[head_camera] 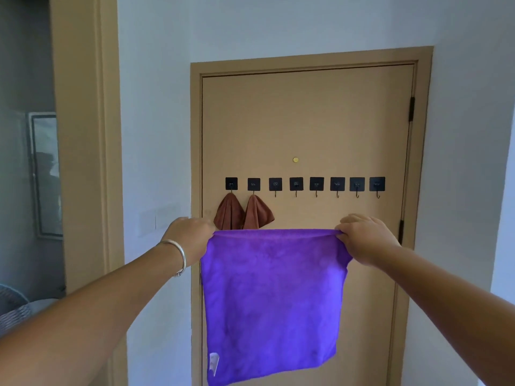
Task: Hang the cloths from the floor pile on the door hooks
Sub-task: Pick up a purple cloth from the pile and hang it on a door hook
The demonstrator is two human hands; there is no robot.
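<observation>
Facing the door [306, 121], we pinch the purple cloth [273, 302] by its top corners: left hand [192, 235] closed on the left corner, right hand [365, 238] on the right. It hangs spread below the hook row [296, 184], partly covering two brown cloths [242, 213] on the door's leftmost hooks.

Fuzzy matt purple cloth [274, 296]; smooth matt door [306, 121].

A framed picture [46, 174] is hanging on the grey wall at far left; a woven basket [12, 310] is sitting below it.
</observation>
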